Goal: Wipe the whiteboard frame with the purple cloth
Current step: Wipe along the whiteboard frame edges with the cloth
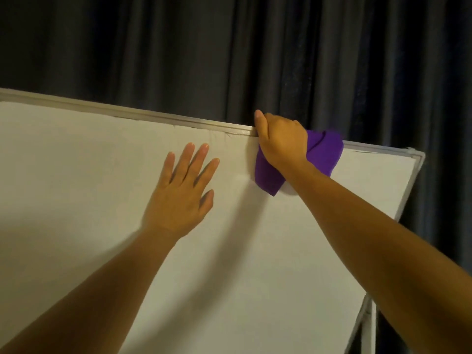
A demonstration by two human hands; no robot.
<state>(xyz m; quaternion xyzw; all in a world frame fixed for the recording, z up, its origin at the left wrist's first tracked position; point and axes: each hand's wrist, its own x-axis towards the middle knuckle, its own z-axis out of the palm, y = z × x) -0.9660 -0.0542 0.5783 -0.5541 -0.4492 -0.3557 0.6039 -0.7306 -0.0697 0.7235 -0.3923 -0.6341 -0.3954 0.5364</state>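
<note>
Now your right hand (281,139) grips the purple cloth (323,154) over the whiteboard frame (143,114) near its top right corner; your left hand (182,192) lies open, flat on the board.

1 head view, close, facing the tilted whiteboard (76,175).

Matt board, metal edge, soft cloth

Whiteboard (102,175) matt white; frame (153,115) dull brushed metal; purple cloth (324,152) soft, unshiny; curtain (178,47) dark fabric.
</note>
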